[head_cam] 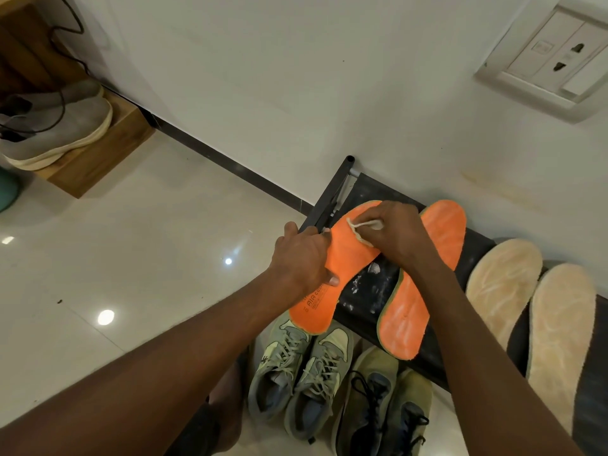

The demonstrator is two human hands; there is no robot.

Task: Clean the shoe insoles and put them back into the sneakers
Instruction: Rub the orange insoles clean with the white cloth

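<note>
An orange insole [342, 261] lies on a dark shoe rack top [371, 291]. My left hand [301, 260] presses down on its left edge, thumb on the printed heel part. Closed around a small pale cloth [363, 227], my right hand [396, 233] rests on the insole's front half. A second orange insole [424, 284] lies to the right, partly under my right forearm. Two cream insoles [503, 284] [562, 327] lie further right on the rack. On the floor below stand a grey-green pair of sneakers [299, 366] and an olive pair with black laces [381, 403].
The rack stands against a white wall with a socket plate [556, 57] at the upper right. Far left, a grey shoe [56, 126] sits on a wooden box [95, 159] with a black cable over it. Glossy tiled floor [148, 241] stretches to the left.
</note>
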